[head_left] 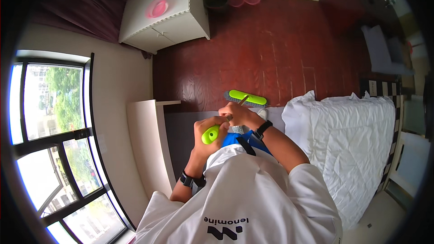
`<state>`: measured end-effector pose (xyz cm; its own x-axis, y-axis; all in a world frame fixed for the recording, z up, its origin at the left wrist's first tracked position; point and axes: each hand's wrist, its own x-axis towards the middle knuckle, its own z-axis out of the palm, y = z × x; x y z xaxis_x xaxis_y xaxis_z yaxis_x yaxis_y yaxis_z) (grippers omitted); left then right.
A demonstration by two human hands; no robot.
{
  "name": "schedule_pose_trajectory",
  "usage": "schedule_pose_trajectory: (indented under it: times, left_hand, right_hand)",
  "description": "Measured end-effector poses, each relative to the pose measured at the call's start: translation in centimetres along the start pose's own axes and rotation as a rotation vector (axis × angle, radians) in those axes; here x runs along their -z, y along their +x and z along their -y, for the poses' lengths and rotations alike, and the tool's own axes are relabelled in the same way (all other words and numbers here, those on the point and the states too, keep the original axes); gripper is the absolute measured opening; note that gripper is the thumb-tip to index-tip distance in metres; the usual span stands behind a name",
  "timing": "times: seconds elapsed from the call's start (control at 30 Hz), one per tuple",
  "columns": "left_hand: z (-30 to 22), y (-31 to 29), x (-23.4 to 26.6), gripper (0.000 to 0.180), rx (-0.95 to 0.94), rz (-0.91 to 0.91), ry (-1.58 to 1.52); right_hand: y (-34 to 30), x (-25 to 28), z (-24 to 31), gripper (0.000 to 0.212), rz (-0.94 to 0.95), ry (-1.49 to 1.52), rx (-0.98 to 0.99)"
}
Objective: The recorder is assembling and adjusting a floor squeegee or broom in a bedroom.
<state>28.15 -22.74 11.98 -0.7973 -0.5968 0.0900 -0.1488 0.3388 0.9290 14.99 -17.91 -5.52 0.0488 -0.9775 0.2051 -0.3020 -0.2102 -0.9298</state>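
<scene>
One lime-green and grey broom (247, 97) on the floor, progress hard to measure

Head view: the person's left hand (209, 131) is wrapped around the rounded lime-green grip at the top of the broom's thin pole, fingers curled in. The right hand (238, 113) is closed around the pole lower down, nearer the broom head. The flat, bristled head lies past both hands on the dark red wooden floor (235, 54), just beside its border with the grey floor covering (183, 129).

Sweeping looks to be in hand rather than finished, since both hands grip the broom and its head is down at floor level. How much has been swept cannot be told: pale lines and specks run across the red boards, and whether they are dirt, scratches or glare is unclear. No gathered heap can be made out.

What probably remains is the stretch of boards towards the white two-door cabinet (156, 20), along with the edge near the bed's rumpled white quilt (341, 149); either may already be done.
</scene>
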Motion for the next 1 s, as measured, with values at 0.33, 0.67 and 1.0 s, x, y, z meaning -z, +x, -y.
schedule_pose_trajectory:
  times: [0.33, 0.67, 1.0]
  left_hand:
    - [-1.6, 4.2, -6.6, 0.003, -0.101, 0.314, -0.101]
    - [6.1, 7.4, -4.4, 0.01, -0.28, 0.523, -0.385]
    - [12.4, 7.9, 12.0, 0.014, -0.126, 0.245, -0.372]
  right_hand:
    - [-6.6, 7.4, -0.2, 0.017, -0.209, -0.039, -0.143]
    - [-4.9, 5.6, -2.8, 0.01, -0.501, -0.253, -0.297]
    - [11.5, -4.6, -3.4, 0.006, -0.479, -0.118, -0.256]
